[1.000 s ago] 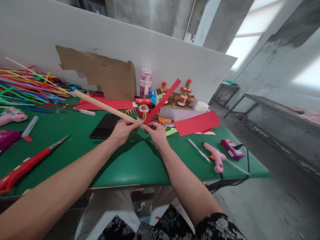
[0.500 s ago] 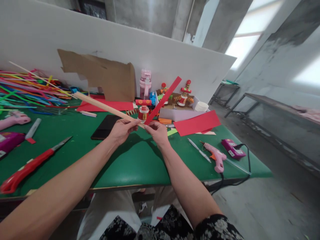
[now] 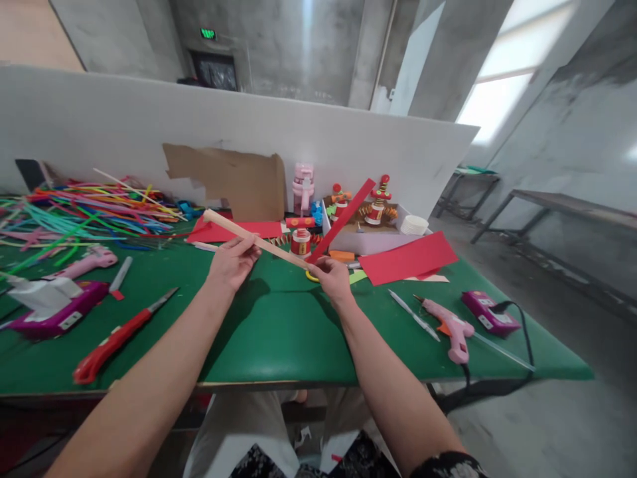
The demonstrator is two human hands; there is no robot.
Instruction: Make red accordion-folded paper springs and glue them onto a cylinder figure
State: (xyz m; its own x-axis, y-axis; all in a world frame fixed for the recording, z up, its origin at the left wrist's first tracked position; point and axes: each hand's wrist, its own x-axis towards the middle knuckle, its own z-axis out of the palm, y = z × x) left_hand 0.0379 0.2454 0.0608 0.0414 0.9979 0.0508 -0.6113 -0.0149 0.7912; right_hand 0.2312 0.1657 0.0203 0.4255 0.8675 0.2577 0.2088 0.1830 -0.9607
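Note:
Over the green table (image 3: 279,338), my right hand (image 3: 333,279) pinches the joined ends of a red paper strip (image 3: 343,218) and a tan paper strip (image 3: 249,234). The red strip slants up to the right, and the tan one runs up to the left. My left hand (image 3: 231,260) grips the tan strip partway along, fingers curled round it. A yellow ring (image 3: 312,276) lies on the table just under the joint.
A red-handled knife (image 3: 117,338) and a magenta box (image 3: 60,312) lie at the left. Coloured straws (image 3: 79,209) pile at the back left. A pink glue gun (image 3: 450,325) with a cord, a silver tool (image 3: 413,307), red paper (image 3: 408,257) and a box of paper figures (image 3: 371,226) sit at the right.
My left hand has slid leftward along the tan strip, away from my right hand. The view has tilted up and shifted, and the black phone under my hands is no longer seen.

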